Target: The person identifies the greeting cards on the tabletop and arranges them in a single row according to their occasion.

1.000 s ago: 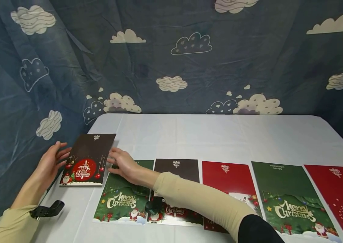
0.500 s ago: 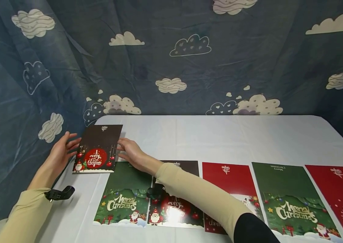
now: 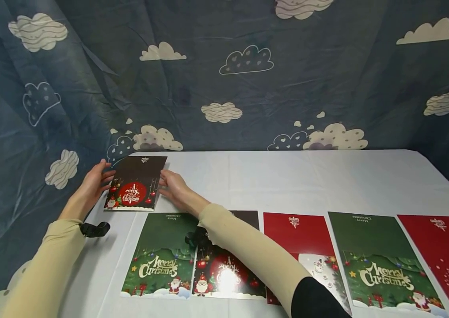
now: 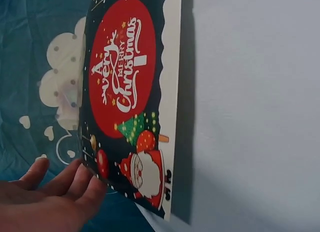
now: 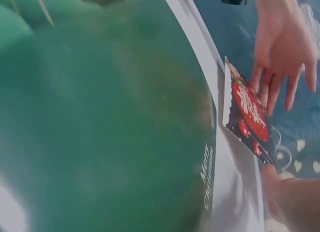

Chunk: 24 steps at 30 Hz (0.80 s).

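Observation:
A dark Christmas card [image 3: 136,176] with a red circle and white lettering is between my two hands at the far left of the table. My left hand [image 3: 94,187] touches its left edge with extended fingers; in the left wrist view the left hand [image 4: 55,197] has its fingers against the card's edge. On the card's other side, my right hand [image 3: 176,189] has its fingertips at the right edge. In the right wrist view, the right hand [image 5: 295,197] is partly cut off beside the card [image 5: 248,109]. Below the card's near edge, a shadow shows on the white cloth.
A row of cards lies nearer on the white table [image 3: 272,181]: a green card [image 3: 162,256], a dark card [image 3: 224,274] partly under my right sleeve, a red card [image 3: 296,232], another green card [image 3: 387,260] and another red card [image 3: 443,251]. A blue cloud-print curtain [image 3: 192,79] hangs behind.
Both hands have moved away from me and to the right, taking the dark card with them toward the table's far left corner. The row of cards stays put.

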### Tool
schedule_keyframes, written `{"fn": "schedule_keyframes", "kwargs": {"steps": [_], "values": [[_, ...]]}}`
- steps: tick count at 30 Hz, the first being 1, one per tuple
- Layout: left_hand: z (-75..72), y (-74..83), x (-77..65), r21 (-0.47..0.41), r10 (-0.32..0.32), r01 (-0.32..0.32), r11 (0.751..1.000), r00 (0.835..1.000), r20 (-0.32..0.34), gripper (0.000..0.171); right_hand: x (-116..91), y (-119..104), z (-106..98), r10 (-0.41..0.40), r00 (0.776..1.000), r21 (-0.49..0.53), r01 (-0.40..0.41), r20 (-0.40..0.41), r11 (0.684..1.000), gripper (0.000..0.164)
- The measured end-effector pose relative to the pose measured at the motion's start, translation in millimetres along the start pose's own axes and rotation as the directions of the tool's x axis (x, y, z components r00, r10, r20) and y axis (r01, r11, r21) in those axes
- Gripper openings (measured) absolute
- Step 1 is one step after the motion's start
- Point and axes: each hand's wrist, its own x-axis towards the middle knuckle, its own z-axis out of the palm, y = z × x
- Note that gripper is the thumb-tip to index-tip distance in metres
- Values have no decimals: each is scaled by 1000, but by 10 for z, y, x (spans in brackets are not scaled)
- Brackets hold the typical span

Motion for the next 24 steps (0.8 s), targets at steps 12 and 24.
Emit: {"fn": "schedule_keyframes", "kwargs": {"steps": [12, 24], "values": [[64, -8, 219, -34, -51, 51, 998, 999, 10, 78, 206, 39, -153, 71, 997, 55, -70, -15, 996, 56], [-28, -139, 266, -49, -107, 109, 993, 993, 42, 79, 269, 36, -162, 146, 989, 110, -147, 22, 983, 58]]}}
